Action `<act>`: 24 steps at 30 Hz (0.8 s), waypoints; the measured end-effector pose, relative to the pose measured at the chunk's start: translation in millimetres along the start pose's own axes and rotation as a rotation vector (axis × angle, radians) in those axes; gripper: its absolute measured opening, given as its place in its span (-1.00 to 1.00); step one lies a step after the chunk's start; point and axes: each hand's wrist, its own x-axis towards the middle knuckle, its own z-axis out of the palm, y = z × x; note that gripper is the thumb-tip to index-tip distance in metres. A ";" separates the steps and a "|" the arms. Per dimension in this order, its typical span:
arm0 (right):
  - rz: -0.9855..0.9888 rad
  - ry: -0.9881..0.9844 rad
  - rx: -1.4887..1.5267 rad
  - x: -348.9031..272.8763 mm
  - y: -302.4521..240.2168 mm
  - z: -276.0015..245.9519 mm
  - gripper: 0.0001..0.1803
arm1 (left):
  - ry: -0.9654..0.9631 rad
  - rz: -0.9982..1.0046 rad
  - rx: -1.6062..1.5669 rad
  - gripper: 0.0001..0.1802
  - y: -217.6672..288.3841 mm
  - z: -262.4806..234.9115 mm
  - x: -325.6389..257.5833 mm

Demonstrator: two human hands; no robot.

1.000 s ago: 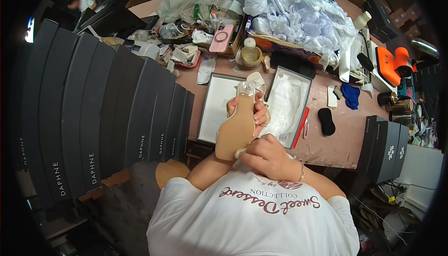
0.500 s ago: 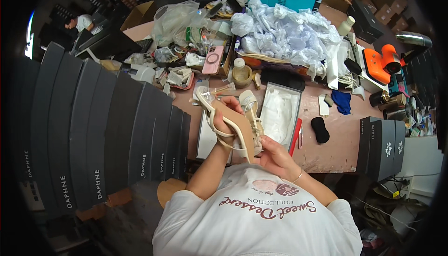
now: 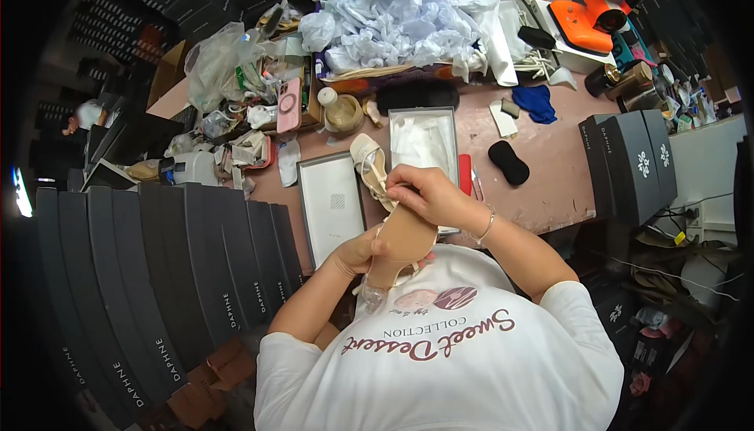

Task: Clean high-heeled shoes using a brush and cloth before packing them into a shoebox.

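Observation:
My left hand (image 3: 360, 251) is closed around the side of a cream strappy sandal (image 3: 407, 236), its tan sole turned up and its heel end toward my shirt. At the sandal's toe end my right hand (image 3: 428, 194) has its fingers bent and pressed together; what the fingertips pinch there is partly hidden. A second cream sandal (image 3: 367, 160) lies just beyond my right fingers. It sits between a shallow grey-edged box part (image 3: 334, 209) with a white inside and an open box (image 3: 391, 127) holding white tissue.
Dark shoe boxes (image 3: 165, 274) stand in a long row at left, with more boxes (image 3: 628, 156) at right. Crumpled white tissue (image 3: 400, 18) fills a carton at the back. A pink phone (image 3: 289, 105), a jar (image 3: 343, 114), a black oval pad (image 3: 509, 162) and a blue cloth (image 3: 534, 104) are around.
The held sandal has swung round, its heel end now toward me and its sole up. My right hand has moved from its lower end to the far toe end. The view has shifted.

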 end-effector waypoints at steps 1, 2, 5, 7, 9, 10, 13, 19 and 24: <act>0.111 0.075 0.177 -2.3 4.9 0.6 -0.88 | 0.024 0.004 0.019 0.05 -2.4 0.1 -0.4; 0.224 0.150 0.353 -5.8 10.2 0.2 -0.87 | 0.049 0.008 0.038 0.06 -4.5 1.9 -1.5; 0.358 0.530 0.723 -14.9 37.9 -15.3 -0.84 | 0.242 0.096 0.170 0.02 -3.3 17.3 -3.2; 0.405 0.565 0.765 -31.8 55.4 -32.0 -0.82 | 0.337 0.175 0.236 -0.02 -2.2 21.2 -5.0; 0.449 0.528 0.719 -54.9 61.7 -38.7 -0.82 | 0.350 0.246 0.246 -0.05 -2.8 20.5 -6.8; 0.494 0.520 0.757 -64.2 64.8 -36.9 -0.82 | 0.360 0.247 0.208 -0.06 -1.6 21.7 -8.3; 0.606 0.500 0.890 -83.7 65.3 -21.5 -0.82 | 0.414 0.270 0.155 -0.14 5.9 22.7 -13.5; 0.704 0.395 1.083 -85.2 52.5 4.8 -0.75 | 0.603 0.504 0.233 -0.37 26.7 23.1 -4.8; 0.679 0.343 1.017 -73.7 44.6 7.1 -0.73 | 0.641 0.592 0.148 -0.42 31.2 14.9 8.8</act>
